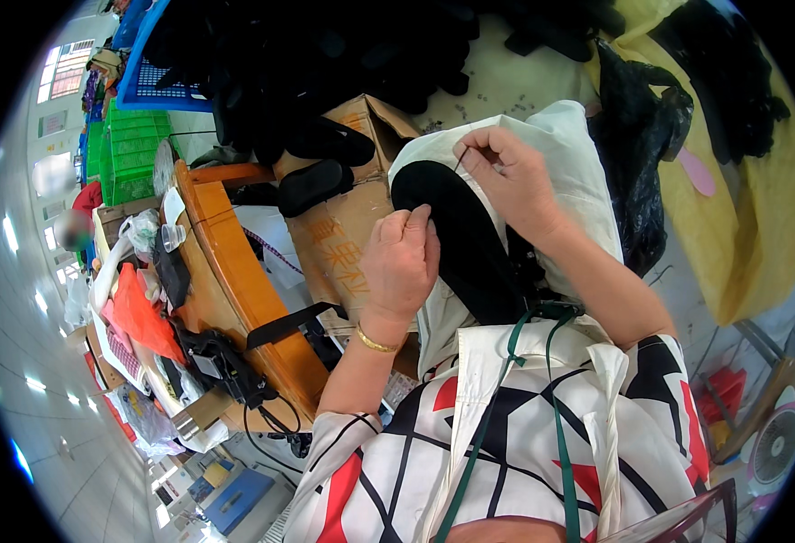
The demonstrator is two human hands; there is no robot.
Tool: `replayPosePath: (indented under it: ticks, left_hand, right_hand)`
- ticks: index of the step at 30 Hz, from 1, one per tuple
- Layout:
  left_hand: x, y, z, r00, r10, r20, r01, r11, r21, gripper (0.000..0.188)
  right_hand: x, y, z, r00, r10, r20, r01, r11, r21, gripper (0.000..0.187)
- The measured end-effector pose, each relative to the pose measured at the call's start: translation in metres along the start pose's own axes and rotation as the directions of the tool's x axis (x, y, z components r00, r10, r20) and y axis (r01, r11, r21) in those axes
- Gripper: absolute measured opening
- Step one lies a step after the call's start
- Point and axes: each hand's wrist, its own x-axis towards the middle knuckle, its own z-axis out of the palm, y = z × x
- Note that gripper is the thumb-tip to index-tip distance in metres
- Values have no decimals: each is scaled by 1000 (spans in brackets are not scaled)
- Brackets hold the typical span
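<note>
A long black sole-shaped piece [452,213], rounded at its far end, lies over the pale cloth on my lap. My left hand [402,262] is closed, thumb and forefinger pinched at the left edge of this piece. Whatever is between those fingertips is too small to make out. Over the far right edge, my right hand [510,176] pinches a thin dark strand [459,165], thread or needle, slightly above the piece. Pale cloth [560,136] covers my knees beneath it.
Ahead stands a cardboard box [334,244] with similar black pieces [316,185] on it and a dark heap behind. A wooden table [243,271] is at left, a blue crate [157,86] beyond. A black plastic bag [637,136] and yellow sheet [732,244] lie right, near a fan [775,445].
</note>
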Motion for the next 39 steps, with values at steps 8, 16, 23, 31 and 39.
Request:
replayPosePath:
  ticks: [8, 16, 23, 31, 39]
  left_hand:
    - [-1, 10, 4, 976, -159, 149, 156, 987, 32, 47]
    - [-6, 1, 26, 998, -57, -21, 55, 995, -81, 45]
    - [29, 5, 14, 999, 42, 1, -41, 994, -97, 40]
    - [65, -2, 3, 815, 567, -122, -577, 813, -74, 32]
    - [-1, 34, 57, 746, 653, 129, -574, 729, -372, 18]
  right_hand:
    - [-8, -16, 33, 913, 305, 270, -407, 635, 656, 27]
    - [-26, -58, 29, 909, 383, 164, -374, 576, 727, 25]
    - [-40, -81, 24, 993, 18, 117, -86, 790, 607, 22]
    - [-78, -88, -3, 996, -83, -25, 78, 721, 688, 21]
    - [-172, -67, -18, 982, 179, 55, -185, 891, 414, 28]
